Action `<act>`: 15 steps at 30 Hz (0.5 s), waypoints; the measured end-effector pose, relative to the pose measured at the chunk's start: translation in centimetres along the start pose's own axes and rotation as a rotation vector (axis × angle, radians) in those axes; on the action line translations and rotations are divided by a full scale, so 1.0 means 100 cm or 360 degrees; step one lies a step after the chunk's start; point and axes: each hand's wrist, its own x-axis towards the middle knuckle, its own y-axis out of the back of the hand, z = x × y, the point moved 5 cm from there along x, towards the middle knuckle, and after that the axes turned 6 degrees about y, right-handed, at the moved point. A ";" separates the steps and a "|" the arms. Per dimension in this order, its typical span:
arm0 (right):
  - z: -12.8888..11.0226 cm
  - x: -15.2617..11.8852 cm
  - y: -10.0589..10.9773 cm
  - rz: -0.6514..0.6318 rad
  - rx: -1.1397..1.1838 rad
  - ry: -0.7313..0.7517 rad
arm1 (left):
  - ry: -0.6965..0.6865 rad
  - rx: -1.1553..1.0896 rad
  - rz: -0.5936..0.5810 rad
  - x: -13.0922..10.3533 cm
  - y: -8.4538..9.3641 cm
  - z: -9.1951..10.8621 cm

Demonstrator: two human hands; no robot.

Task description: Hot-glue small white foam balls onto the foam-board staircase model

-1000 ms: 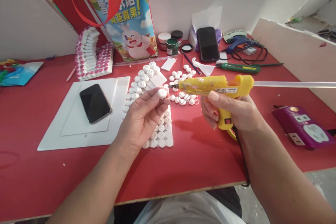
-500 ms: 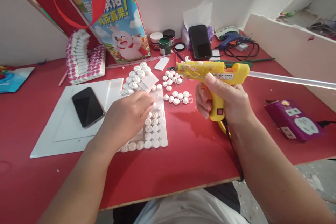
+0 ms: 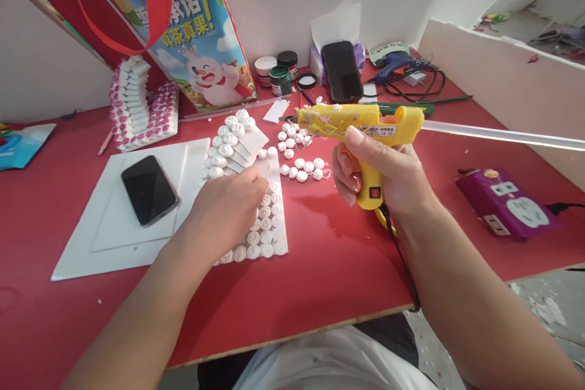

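Note:
My right hand (image 3: 381, 164) is wrapped round the grip of a yellow hot glue gun (image 3: 342, 119), its nozzle pointing left above the table. A long clear glue stick (image 3: 493, 134) sticks out of the gun's back. Fingers curled, my left hand (image 3: 228, 204) rests on a white board (image 3: 280, 228) edged with rows of white paper rosettes (image 3: 265, 236); whatever its fingertips hold is hidden beneath them. Behind that hand, a stepped white piece (image 3: 242, 143) topped with rosettes stands on the board. Loose white rosettes (image 3: 302, 167) lie between board and gun.
A phone (image 3: 150, 189) lies on white sheets (image 3: 82, 250) at left. Behind are a pink-and-white stepped model (image 3: 141, 116), a printed bag (image 3: 210, 55), paint jars (image 3: 280, 80) and another phone (image 3: 342, 72). A purple power socket (image 3: 507, 202) and a blue glue gun (image 3: 397, 66) are at right.
My left hand has turned slightly, its fingers now curled further under and down at the board. The glue gun stays raised in my right hand. The whole view has shifted a little.

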 end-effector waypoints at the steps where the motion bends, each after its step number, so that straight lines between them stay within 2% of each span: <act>1: 0.000 0.000 -0.001 0.0006 0.0012 0.0011 | 0.0007 -0.0013 -0.0005 0.000 -0.001 0.000; 9: -0.002 -0.001 -0.002 0.0040 0.0147 0.0053 | 0.0000 -0.0054 0.0062 0.002 -0.006 -0.004; 12: -0.001 -0.001 -0.003 0.0042 0.0111 0.0039 | -0.0007 0.0026 0.0010 0.002 -0.005 -0.003; 15: -0.001 -0.001 -0.003 0.0031 0.0072 0.0040 | -0.0006 0.0031 -0.0118 0.002 -0.002 -0.003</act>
